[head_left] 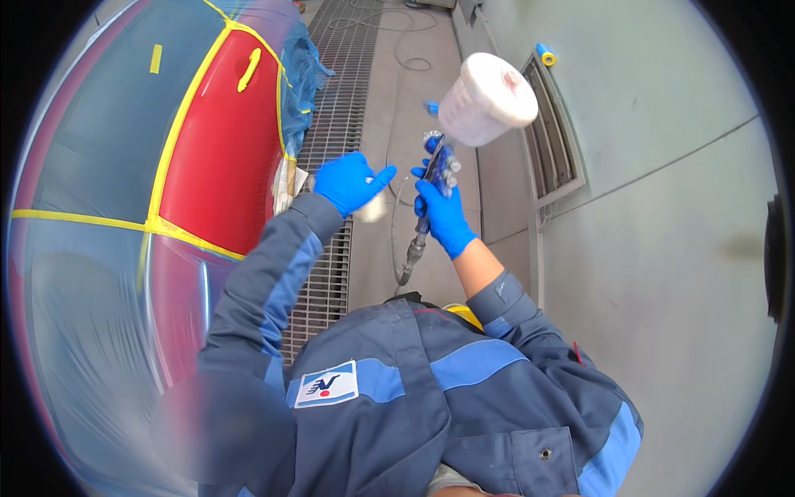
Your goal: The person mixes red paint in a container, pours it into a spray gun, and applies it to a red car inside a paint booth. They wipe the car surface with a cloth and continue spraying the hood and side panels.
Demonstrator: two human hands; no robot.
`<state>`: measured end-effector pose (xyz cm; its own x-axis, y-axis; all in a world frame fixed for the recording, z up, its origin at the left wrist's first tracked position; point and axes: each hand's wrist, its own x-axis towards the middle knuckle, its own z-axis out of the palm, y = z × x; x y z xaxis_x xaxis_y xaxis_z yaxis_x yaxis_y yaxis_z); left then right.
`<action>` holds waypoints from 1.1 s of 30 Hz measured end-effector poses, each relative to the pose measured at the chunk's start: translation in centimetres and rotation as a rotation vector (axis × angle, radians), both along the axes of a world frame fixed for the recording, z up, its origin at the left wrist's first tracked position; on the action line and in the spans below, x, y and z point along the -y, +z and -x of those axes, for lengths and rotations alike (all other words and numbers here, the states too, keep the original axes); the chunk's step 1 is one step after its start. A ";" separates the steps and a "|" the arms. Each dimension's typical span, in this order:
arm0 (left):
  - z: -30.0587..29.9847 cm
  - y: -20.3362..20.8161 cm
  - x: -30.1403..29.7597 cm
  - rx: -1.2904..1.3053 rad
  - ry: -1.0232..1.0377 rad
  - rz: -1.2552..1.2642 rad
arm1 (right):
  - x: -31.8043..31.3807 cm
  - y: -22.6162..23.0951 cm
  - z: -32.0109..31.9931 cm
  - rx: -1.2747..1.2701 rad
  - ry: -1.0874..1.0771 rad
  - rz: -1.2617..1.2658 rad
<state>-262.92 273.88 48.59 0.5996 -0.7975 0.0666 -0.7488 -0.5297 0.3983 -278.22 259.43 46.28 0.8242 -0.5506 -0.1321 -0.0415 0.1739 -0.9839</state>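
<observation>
In my gloved right hand (445,217) is a paint spray gun (441,170), gripped by its blue body. A large whitish paint cup (484,103) tops it, tilted up and to the right. An air hose fitting (414,248) hangs below the grip. My left hand (352,184), also in a blue glove, is closed with the thumb pointing right. Below its thumb shows a small cream-white thing (371,209), too blurred to name, apparently held. Left of that hand stands a car's bare red door panel (224,145), bordered by yellow masking tape (175,137).
Translucent masking film (91,290) covers the car around the panel. A yellow-taped door handle (249,70) sticks out. Floor grating (331,108) runs alongside, and a thin hose (399,50) lies on the floor. At right are a wall vent (553,132) and a blue-yellow roll (545,55).
</observation>
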 end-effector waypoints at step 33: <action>8.3 1.8 7.7 0.130 0.022 0.063 | 3.4 -15.8 -6.4 -0.352 0.056 1.254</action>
<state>-271.23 266.22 50.37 0.6000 -0.7761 0.1940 -0.7847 -0.5238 0.3315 -271.84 256.06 30.53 0.8764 -0.4224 0.2315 -0.3063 -0.8596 -0.4090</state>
